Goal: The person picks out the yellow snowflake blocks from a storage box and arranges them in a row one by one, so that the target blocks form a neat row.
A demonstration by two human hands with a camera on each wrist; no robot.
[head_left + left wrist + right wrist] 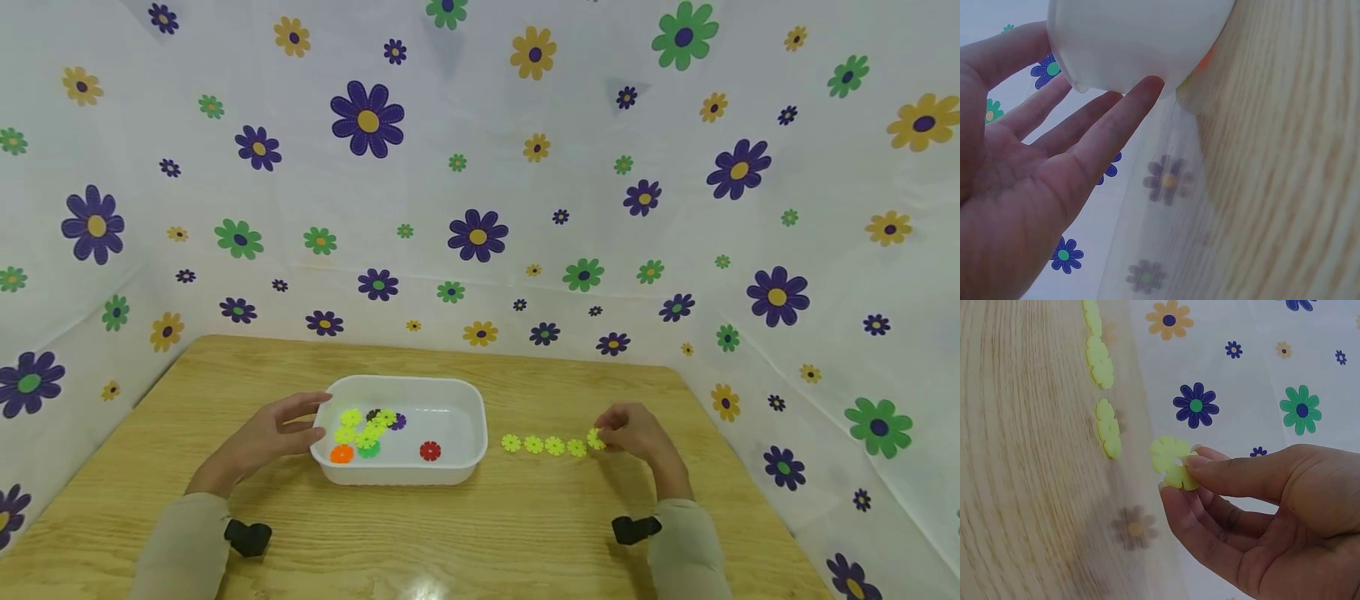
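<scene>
A right hand [633,429] pinches a yellow disc [1167,452] past the right end of a row [554,447] on the surface [525,537]; the left hand [272,428] touches the tray [401,476] with outstretched fingers. Thin and notched, the disc looks light, stiff and best taken by its rim. The right wrist view shows the thumb [1235,475] across its face; only the head view takes in the whole tray.

Place: a recording booth, by my reading; home or studio, I cannot tell. Table [420,533], wood-grain, before me. Sheeting [300,192], white, flower-printed, enclosing back, left and right. Cameras [250,538], black, one on each of my wrists.
</scene>
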